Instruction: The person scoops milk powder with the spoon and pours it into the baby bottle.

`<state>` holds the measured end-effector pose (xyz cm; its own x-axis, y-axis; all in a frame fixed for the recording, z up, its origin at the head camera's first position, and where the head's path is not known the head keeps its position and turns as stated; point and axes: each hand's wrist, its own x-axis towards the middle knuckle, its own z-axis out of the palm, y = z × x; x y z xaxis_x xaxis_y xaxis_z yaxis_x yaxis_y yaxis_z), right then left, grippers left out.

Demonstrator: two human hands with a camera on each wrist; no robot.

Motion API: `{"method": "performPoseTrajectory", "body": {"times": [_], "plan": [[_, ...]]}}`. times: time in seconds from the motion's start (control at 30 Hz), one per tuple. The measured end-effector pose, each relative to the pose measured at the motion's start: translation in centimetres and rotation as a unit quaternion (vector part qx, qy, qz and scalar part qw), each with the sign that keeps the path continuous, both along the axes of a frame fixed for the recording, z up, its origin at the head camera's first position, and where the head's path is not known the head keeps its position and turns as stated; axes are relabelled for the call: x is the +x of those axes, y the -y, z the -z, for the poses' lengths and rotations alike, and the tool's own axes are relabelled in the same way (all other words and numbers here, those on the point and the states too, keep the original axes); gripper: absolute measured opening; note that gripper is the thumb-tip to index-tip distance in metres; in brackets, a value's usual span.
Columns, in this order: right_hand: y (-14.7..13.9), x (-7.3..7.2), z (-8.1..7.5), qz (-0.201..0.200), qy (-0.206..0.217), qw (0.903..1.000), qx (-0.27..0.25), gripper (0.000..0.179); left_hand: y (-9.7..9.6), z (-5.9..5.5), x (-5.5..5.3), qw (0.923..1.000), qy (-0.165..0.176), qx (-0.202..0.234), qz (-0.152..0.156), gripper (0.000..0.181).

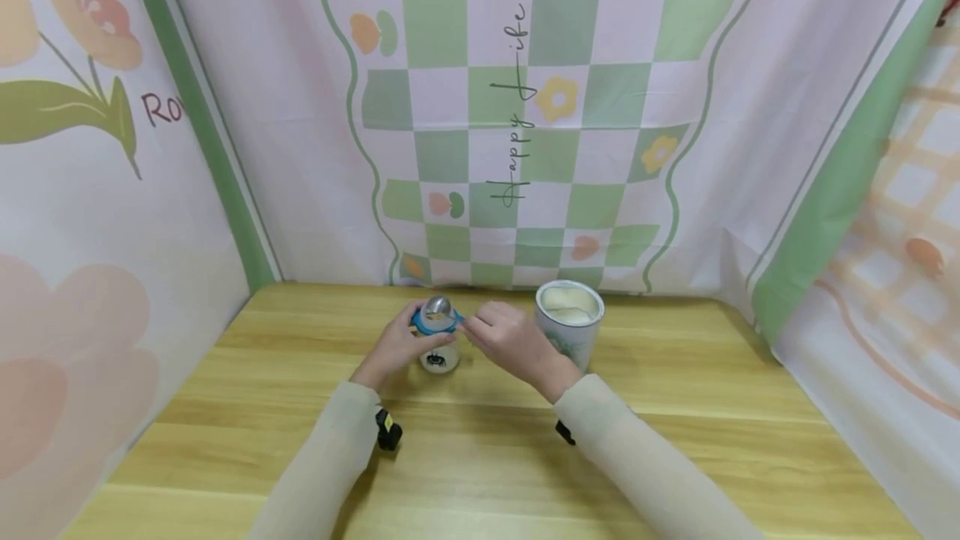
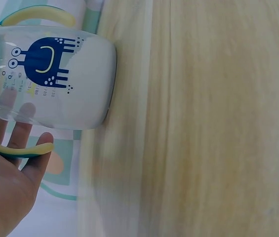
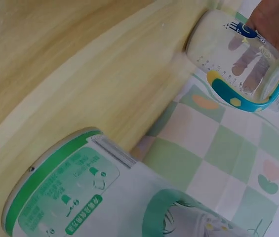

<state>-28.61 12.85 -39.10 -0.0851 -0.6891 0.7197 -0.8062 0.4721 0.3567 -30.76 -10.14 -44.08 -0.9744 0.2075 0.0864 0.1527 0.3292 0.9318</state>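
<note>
A clear baby bottle (image 2: 87, 79) with a blue crab-like print, two curved handles and whitish contents at its base stands on the table. My left hand (image 1: 396, 347) grips it near the neck, its fingers showing through the clear wall in the left wrist view. Over the bottle's open mouth, a metal spoon (image 1: 438, 306) is tilted, its bowl overlapping the rim. My right hand (image 1: 517, 343) pinches the spoon's handle from the right. Just beyond that hand is an open milk powder can (image 1: 577, 338) holding cream-coloured powder (image 1: 566, 303).
The wooden table (image 1: 480, 473) ends at a printed cloth backdrop (image 1: 502, 148) behind the bottle and can. Cloth walls (image 1: 847, 273) close in both sides. In the right wrist view the can's printed side (image 3: 124, 197) fills the lower part.
</note>
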Motion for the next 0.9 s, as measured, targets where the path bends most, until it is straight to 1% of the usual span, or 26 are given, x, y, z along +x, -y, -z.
{"method": "performPoseTrajectory", "body": {"times": [0.07, 0.1, 0.2, 0.27, 0.37, 0.5, 0.63, 0.8, 0.9], "plan": [[-0.02, 0.03, -0.02, 0.002, -0.01, 0.9998, 0.015, 0.014, -0.02, 0.07, -0.02, 1.0, 0.001, 0.001, -0.002, 0.071], [0.0, 0.08, -0.09, 0.002, -0.015, 0.9997, 0.02, 0.011, -0.04, 0.11, -0.05, 1.0, 0.0, 0.0, -0.003, 0.071], [0.02, 0.16, -0.19, 0.004, -0.022, 0.9994, 0.026, 0.019, -0.1, 0.19, -0.12, 1.0, 0.002, -0.003, -0.006, 0.07], [0.01, 0.14, -0.22, 0.003, -0.021, 0.9995, 0.024, 0.017, -0.1, 0.19, -0.15, 1.0, 0.003, -0.001, -0.007, 0.07], [0.01, 0.12, -0.14, 0.005, -0.015, 0.9997, 0.021, 0.008, -0.04, 0.18, -0.12, 1.0, 0.004, 0.001, -0.006, 0.07], [0.09, 0.09, 0.05, 0.005, -0.012, 0.9999, 0.011, 0.018, 0.0, 0.18, -0.11, 1.0, 0.005, 0.003, -0.005, 0.071], [0.26, 0.06, 0.16, 0.007, -0.015, 0.9999, 0.004, 0.01, 0.0, 0.16, -0.08, 1.0, 0.006, 0.005, -0.003, 0.077], [0.36, 0.01, 0.19, 0.007, -0.012, 0.9999, 0.001, 0.015, 0.05, 0.12, 0.02, 1.0, 0.006, 0.005, 0.0, 0.077], [0.31, -0.02, 0.17, 0.005, -0.01, 0.9999, -0.001, 0.013, 0.07, 0.09, 0.05, 1.0, 0.005, 0.005, 0.0, 0.074]]}}
